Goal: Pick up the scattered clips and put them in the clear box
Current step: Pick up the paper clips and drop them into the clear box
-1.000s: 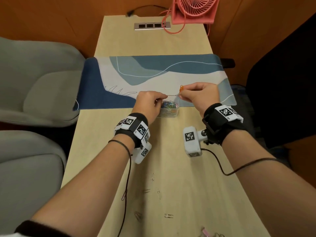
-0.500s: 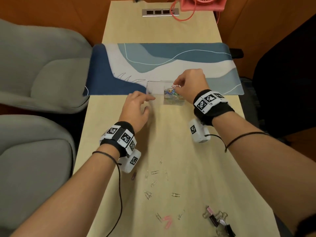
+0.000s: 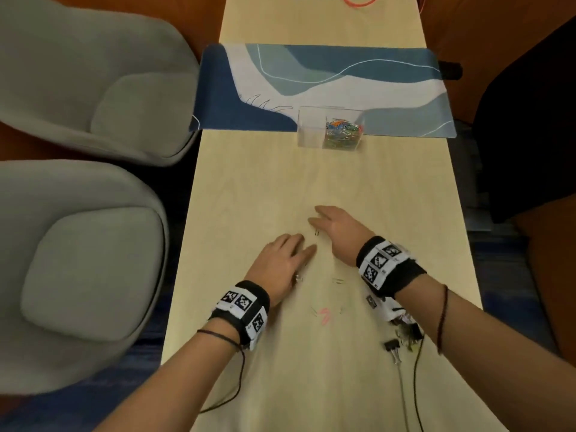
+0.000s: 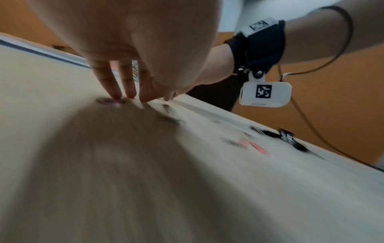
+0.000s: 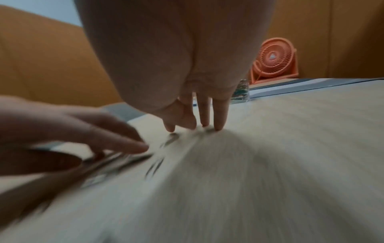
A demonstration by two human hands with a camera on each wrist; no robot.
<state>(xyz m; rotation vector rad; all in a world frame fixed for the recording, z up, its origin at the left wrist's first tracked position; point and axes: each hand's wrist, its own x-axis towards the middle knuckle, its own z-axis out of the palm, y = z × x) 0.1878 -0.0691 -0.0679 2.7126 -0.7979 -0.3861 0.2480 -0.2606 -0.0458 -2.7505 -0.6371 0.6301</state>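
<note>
The clear box (image 3: 329, 130), part full of coloured paper clips, stands at the near edge of the blue mat. Scattered clips lie on the wooden table near me: a silver one (image 3: 338, 280), a pink one (image 3: 325, 316), a small dark one (image 3: 317, 232). My left hand (image 3: 288, 258) lies flat over the clips with straight fingers; its fingertips (image 4: 116, 95) touch the table by a purplish clip (image 4: 110, 100). My right hand (image 3: 335, 224) reaches in beside it, fingers straight, fingertips (image 5: 218, 126) on the table. Neither hand holds a clip.
Black binder clips (image 3: 402, 338) lie by my right wrist near the table's right edge. A blue and white desk mat (image 3: 327, 76) crosses the table behind the box. Two grey chairs (image 3: 93, 88) stand to the left. An orange fan (image 5: 274, 60) sits at the far end.
Both hands have left the clear box and come back towards me to the scattered clips. The right hand has let go of the clip it held over the box.
</note>
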